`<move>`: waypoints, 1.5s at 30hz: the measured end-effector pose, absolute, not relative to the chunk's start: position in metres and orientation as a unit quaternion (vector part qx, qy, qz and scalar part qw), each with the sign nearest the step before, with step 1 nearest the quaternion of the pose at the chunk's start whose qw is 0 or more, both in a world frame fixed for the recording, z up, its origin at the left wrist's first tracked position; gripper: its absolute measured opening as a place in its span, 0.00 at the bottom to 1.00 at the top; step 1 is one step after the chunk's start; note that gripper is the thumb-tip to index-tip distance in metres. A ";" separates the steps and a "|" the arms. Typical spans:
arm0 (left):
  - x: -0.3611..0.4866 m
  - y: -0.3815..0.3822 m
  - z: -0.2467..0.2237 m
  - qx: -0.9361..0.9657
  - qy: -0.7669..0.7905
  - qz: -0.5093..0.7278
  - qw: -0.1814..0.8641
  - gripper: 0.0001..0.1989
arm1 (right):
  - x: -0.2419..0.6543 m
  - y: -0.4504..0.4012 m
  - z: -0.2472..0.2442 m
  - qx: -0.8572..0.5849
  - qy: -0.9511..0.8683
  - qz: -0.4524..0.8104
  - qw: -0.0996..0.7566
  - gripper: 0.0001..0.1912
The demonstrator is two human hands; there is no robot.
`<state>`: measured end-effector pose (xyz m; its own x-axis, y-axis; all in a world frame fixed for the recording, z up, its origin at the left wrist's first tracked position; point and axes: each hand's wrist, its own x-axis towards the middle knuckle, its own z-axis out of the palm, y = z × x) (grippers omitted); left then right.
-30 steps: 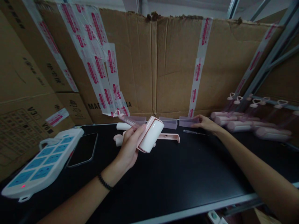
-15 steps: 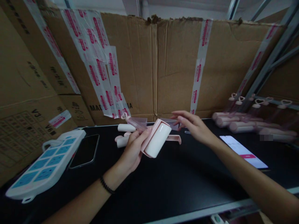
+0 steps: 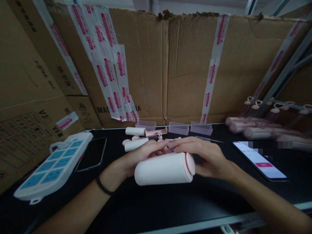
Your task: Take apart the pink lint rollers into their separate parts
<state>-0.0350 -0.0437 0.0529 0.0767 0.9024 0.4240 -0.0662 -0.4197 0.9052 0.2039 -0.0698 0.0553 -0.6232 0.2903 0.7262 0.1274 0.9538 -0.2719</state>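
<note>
Roller: A white roller (image 3: pixel 159 170) with a pink end cap (image 3: pixel 190 164) is held above the black tabletop (image 3: pixel 156 208), lying nearly level in front of both hands.
Left hand: Fingers of the left hand (image 3: pixel 143 152) grasp the roller from behind; a dark beaded bracelet (image 3: pixel 104 188) circles the wrist.
Right hand: Fingers of the right hand (image 3: pixel 207 156) bend behind the pink end, tips near the left fingers; whether they grip cannot be told.
Behind the hands: Two white rolls (image 3: pixel 135 131) lie near a pink bracket (image 3: pixel 156 132), with three translucent trays (image 3: pixel 178 128) along the cardboard (image 3: pixel 190 71) and a screwdriver (image 3: pixel 208 139) nearby.
At left: A dark phone (image 3: pixel 92 154) rests beside a power strip (image 3: pixel 55 167).
At right: A lit phone (image 3: pixel 259 161) lies near pink-and-white rollers (image 3: pixel 258 133) with heart-shaped ends.
</note>
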 end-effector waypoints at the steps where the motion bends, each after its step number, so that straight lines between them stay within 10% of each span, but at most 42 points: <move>1: -0.037 -0.042 0.055 0.619 0.341 0.594 0.384 0.15 | 0.204 -0.075 0.059 -0.120 -0.897 0.080 0.419 0.28; 13: -0.040 -0.056 0.064 0.854 0.180 0.473 -0.117 0.38 | 0.209 -0.078 0.093 -0.243 -0.903 -0.123 0.332 0.12; 21: -0.040 -0.049 0.043 0.866 0.195 0.433 -0.155 0.18 | 0.202 -0.092 0.086 -0.226 -0.900 -0.153 0.340 0.30; 27: -0.040 -0.042 0.039 0.873 0.189 0.408 -0.187 0.14 | 0.207 -0.090 0.077 -0.185 -0.880 -0.163 0.406 0.14; 45: -0.038 -0.041 0.043 0.878 0.188 0.364 -0.246 0.12 | 0.214 -0.077 0.068 -0.148 -0.879 -0.270 0.363 0.16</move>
